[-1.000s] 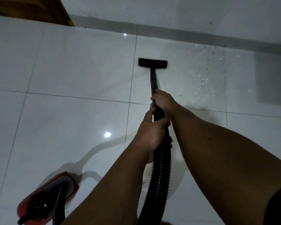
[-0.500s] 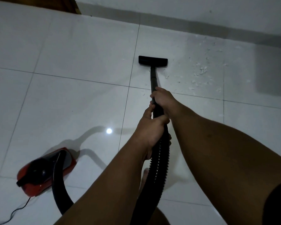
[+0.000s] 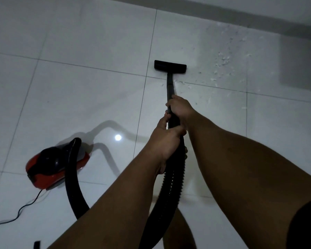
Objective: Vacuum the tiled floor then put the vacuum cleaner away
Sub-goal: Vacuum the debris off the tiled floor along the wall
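Both sets of fingers are wrapped tight on the wand (image 3: 170, 87): right hand (image 3: 180, 107) higher up, left hand (image 3: 164, 141) just below it where the hose (image 3: 169, 186) starts. Floor head (image 3: 170, 67) sits at 12 o'clock; white debris (image 3: 223, 69) at 1–2 o'clock looks unswept, so I'd say mid-vacuuming. Vacuum cleaner (image 3: 56, 164) at 8 o'clock, cord (image 3: 16, 212) trailing. No containers around.

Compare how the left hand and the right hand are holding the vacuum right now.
The right hand grips higher up, on the rigid black tube; the left hand grips lower, where the ribbed hose begins. The right hand sits nearer the floor nozzle, the left hand nearer the person. Both curl round the same wand, almost touching.
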